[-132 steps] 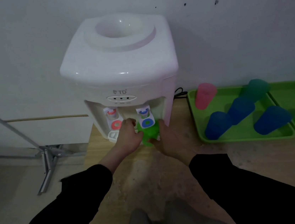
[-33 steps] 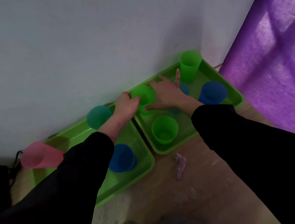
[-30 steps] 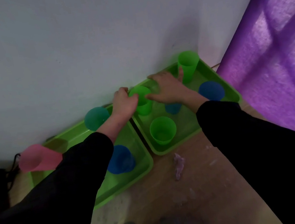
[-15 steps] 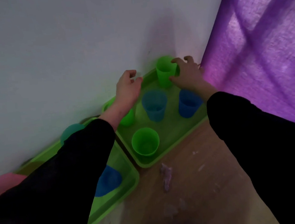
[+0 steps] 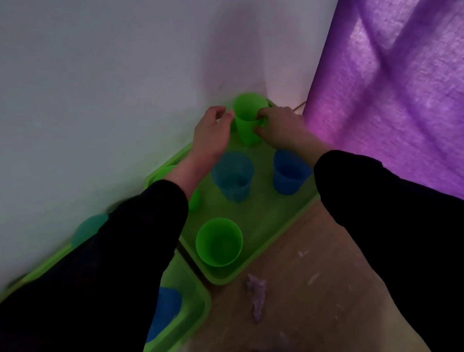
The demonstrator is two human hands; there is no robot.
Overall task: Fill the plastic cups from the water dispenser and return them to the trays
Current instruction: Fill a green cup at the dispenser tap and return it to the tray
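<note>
green plastic everywhere down in this dim corner. both hands are on the far green cup (image 5: 248, 121), which stands upright at the back corner of the right tray (image 5: 271, 223), close to the white wall (image 5: 97, 90) and the purple curtain (image 5: 417, 80). the left hand (image 5: 211, 137) has curled fingers touching the cup's left side, and the right hand (image 5: 282, 128) closes round its right side, thumb low on the wall of the cup, so the cup sits pinched between the two; whether its base is off the tray, i cannot tell. nearer in the same tray stand a pale blue cup (image 5: 233, 177), a darker blue cup (image 5: 290, 172) and a near green cup (image 5: 219, 241), all upright and apart. another green cup (image 5: 194, 199) peeks from under the left sleeve (image 5: 104, 264). the left tray (image 5: 191, 306) touches the right one and holds a blue cup (image 5: 165, 309), half hidden, and a teal cup (image 5: 88, 228) by the wall. a crumpled scrap (image 5: 256, 292) lies on the wooden floor (image 5: 314, 312).
</note>
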